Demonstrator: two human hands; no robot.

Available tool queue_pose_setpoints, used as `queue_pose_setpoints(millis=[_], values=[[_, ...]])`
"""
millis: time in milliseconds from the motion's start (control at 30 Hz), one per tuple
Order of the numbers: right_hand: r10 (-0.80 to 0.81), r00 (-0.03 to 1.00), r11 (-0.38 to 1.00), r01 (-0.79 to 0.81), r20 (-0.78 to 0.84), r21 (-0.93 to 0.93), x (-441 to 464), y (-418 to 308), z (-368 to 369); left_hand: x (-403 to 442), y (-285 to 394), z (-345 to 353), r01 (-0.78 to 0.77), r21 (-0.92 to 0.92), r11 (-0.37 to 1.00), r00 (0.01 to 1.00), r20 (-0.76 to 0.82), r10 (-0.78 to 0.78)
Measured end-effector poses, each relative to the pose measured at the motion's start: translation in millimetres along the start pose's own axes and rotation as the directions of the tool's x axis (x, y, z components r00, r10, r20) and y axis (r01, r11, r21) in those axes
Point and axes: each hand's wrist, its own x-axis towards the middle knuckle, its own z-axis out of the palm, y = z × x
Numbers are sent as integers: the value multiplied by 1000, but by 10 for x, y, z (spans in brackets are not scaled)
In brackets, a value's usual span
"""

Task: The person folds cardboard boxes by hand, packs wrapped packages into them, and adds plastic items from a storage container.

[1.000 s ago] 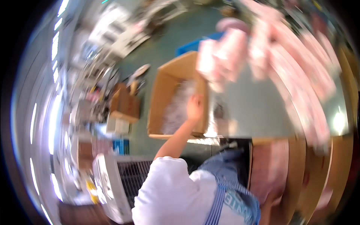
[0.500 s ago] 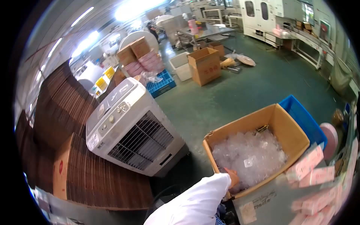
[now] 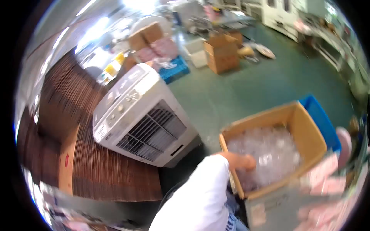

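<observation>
My left hand [image 3: 246, 163], at the end of a white sleeve [image 3: 198, 196], is over the near left part of an open cardboard box [image 3: 266, 189]. Clear, crumpled-looking plastic pieces [image 3: 269, 148] fill the lower part of the box, right beside the hand. Motion blur smears the fingers, so their pose and anything between them are unclear. My right hand is out of view.
A blue crate [image 3: 323, 123] stands behind the box, with pink-and-white packs [image 3: 323, 169] on a grey surface at right. A white air cooler [image 3: 148, 123] and stacked flat cardboard [image 3: 111, 169] are left. Another open carton [image 3: 221, 56] stands farther back.
The view has swung from the bench toward the cooler and cardboard stacks. Since half a second ago, my left hand has moved from the box's near edge farther over the clear pieces.
</observation>
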Motion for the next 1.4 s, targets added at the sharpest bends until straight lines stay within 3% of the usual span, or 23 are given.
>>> queue_pose_setpoints(millis=[33,100,133,167,200,267,333,433,467,533,733,767,800,867,900,933,967,1033,1100,1233,1300,1333,1400], values=[[62,997,998,-61,-50,7,-237,250,-144,-444,169,-628,123,-63,990,992,22,-122],[194,967,981,-193,-164,23,-876,737,-430,-829,159,-1045,76,-297,952,960,-236,-150],[252,942,968,-248,-222,47,-1222,949,-494,-783,33,-994,-56,-702,710,957,-241,-164],[294,913,956,-285,-284,72,-1567,1166,-542,-1115,206,-1421,-107,-819,564,944,-262,-201],[309,887,951,-294,-342,97,-1874,1365,-543,-1174,336,-1504,-231,-953,195,960,-256,-116],[266,836,964,-244,-480,110,-2388,1627,-521,-1459,830,-1738,-215,-976,42,976,-216,-20],[388,773,922,-332,-503,201,-2324,130,-1100,-1500,1505,-1803,-209,-977,45,956,-194,220],[296,790,771,134,-537,622,-2525,-291,-1249,-1862,2672,-1540,-148,-987,66,830,-88,551],[148,711,865,244,-687,439,-2594,-477,-1302,-1946,3035,-1411,-108,-992,72,772,-38,635],[247,634,756,347,-733,555,-2624,-758,-1426,-2001,3594,-1186,-83,-982,169,654,75,752],[611,546,698,-31,-573,715,-3574,185,-1270,-2410,4560,-469,137,-942,306,709,309,634],[496,595,856,-212,-632,472,-3552,207,-1293,-2336,4524,-467,107,-945,309,711,290,640],[508,582,849,-212,-636,484,-3647,280,-1277,-2378,4580,-370,104,-940,325,703,301,644],[3,346,943,-313,-938,-112,-3745,266,-1298,-2457,4648,-227,-132,-908,397,643,226,732],[18,334,943,-319,-942,-96,-3718,230,-1290,-2539,4687,-210,-180,-881,438,640,234,732],[321,389,947,-130,-864,294,-3690,193,-1291,-2594,4717,-166,-180,-875,449,635,245,733],[546,494,763,40,-677,645,-3679,182,-1296,-2626,4745,-143,-208,-869,448,610,242,754],[572,495,723,72,-654,687,-3659,247,-1293,-2620,4790,-114,-240,-865,441,586,233,776],[592,513,679,98,-622,728,-3617,291,-1273,-2580,4775,-99,85,-890,447,673,382,633],[566,552,655,150,-612,741,-3578,472,-1136,-2384,4756,-107,51,-923,380,702,304,644],[544,587,650,156,-599,743,-3560,470,-1153,-2338,4759,-197,-61,-929,366,741,203,640],[582,588,675,37,-562,737,-3528,448,-1169,-2234,4710,-193,-63,-935,348,750,186,635],[588,602,714,-71,-540,697,-3415,472,-1239,-2033,4609,-304,-501,-742,446,695,-37,718]])
